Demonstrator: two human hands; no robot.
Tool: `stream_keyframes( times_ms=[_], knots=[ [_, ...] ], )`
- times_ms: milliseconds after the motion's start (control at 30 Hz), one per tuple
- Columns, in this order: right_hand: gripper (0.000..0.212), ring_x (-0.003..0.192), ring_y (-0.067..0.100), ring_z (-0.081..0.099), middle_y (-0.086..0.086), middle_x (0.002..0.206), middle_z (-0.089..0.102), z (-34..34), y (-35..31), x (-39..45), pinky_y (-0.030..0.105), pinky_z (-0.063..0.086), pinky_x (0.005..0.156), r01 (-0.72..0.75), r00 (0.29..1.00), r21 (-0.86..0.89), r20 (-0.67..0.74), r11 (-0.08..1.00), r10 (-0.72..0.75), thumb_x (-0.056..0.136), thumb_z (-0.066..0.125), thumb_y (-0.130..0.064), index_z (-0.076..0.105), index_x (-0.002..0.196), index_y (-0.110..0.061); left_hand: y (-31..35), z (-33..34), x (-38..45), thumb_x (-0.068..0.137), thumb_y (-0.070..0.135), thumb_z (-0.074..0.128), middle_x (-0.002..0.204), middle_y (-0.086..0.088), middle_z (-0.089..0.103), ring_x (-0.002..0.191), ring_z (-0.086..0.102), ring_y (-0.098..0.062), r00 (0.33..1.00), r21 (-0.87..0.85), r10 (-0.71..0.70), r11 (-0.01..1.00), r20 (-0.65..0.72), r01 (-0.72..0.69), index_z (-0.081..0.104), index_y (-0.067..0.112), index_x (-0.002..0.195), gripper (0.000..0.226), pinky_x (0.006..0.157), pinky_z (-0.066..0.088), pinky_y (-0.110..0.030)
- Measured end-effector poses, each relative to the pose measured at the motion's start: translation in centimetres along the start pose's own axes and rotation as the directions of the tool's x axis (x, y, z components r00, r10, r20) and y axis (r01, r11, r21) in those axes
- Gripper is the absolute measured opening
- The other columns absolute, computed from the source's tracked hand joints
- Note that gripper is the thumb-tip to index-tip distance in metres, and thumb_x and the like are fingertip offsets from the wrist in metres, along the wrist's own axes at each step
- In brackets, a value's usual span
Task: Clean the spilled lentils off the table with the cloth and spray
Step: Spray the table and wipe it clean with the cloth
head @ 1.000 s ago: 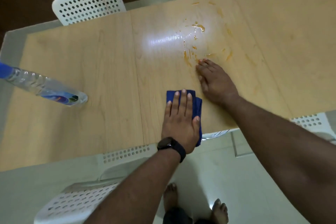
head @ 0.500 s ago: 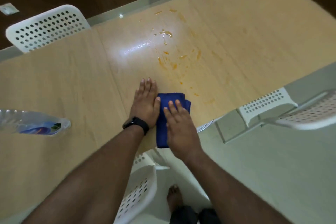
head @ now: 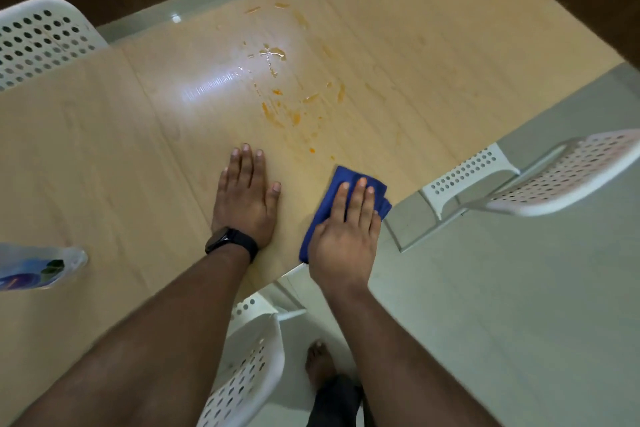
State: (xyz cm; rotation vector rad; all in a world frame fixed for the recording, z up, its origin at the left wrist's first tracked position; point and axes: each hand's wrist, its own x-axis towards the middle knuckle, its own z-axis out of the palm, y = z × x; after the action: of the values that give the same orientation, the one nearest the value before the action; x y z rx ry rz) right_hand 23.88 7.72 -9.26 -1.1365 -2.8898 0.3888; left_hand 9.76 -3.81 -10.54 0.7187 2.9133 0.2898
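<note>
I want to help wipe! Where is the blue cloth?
The blue cloth lies at the table's near edge, under the right hand, just below the orange spill.

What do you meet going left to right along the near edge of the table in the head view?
Spray bottle → left hand flat on the table → right hand pressing the blue cloth → white chair.

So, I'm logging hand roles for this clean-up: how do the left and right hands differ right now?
The left hand lies flat on the bare table, while the right hand presses flat on the blue cloth near the table's edge. The left wrist wears a black watch; the right wrist is bare. Both have straight fingers, and neither touches the orange spill.
</note>
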Motion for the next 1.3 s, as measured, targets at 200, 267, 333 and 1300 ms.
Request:
stream_keyframes(
  times_ms=[200,267,333,1300],
  knots=[
    [0.07,0.161,0.036,-0.006,0.022,0.173,-0.008,0.4,-1.1,1.3,0.053,0.01,0.129,-0.155,0.988,0.031,-0.019,0.987,0.156,0.11,0.027,-0.036,0.002,0.165,0.0,0.9,0.1,0.1,0.107,0.042,0.021,0.174,-0.007,-0.009,0.161,-0.009,-0.024,0.999,0.038,-0.038,0.999,-0.009,0.039,-0.001,0.016,0.167,0.069,0.13,0.003,-0.045],
    [0.072,0.161,0.036,-0.01,0.022,0.172,-0.012,0.4,-1.1,-0.4,0.052,0.009,0.129,-0.115,0.993,0.016,-0.026,0.993,0.115,0.111,0.025,-0.039,-0.002,0.164,0.0,2.3,-0.1,0.4,0.106,0.036,0.028,0.174,-0.008,-0.011,0.16,-0.011,-0.025,0.999,0.022,-0.048,0.999,-0.014,0.048,-0.002,0.014,0.167,0.071,0.13,0.001,-0.045],
    [0.073,0.16,0.035,-0.011,0.022,0.172,-0.014,0.4,-0.7,-1.0,0.052,0.008,0.13,-0.079,0.997,-0.006,-0.007,0.997,0.079,0.111,0.024,-0.04,-0.004,0.164,0.0,4.7,0.0,1.2,0.105,0.034,0.03,0.174,-0.009,-0.012,0.16,-0.011,-0.025,0.999,0.004,-0.027,1.0,-0.029,0.027,-0.002,0.013,0.166,0.072,0.13,0.0,-0.044],
    [0.073,0.16,0.042,-0.002,0.028,0.171,0.0,-1.6,8.1,13.9,0.054,0.004,0.129,-0.196,0.976,-0.034,-0.097,0.98,0.192,0.102,0.02,-0.037,0.007,0.166,-0.004,13.7,2.8,7.3,0.102,0.029,0.032,0.174,-0.011,-0.002,0.161,-0.005,-0.025,0.991,-0.09,0.076,0.992,-0.109,-0.086,0.004,0.006,0.165,0.073,0.13,0.005,-0.045]
  ],
)
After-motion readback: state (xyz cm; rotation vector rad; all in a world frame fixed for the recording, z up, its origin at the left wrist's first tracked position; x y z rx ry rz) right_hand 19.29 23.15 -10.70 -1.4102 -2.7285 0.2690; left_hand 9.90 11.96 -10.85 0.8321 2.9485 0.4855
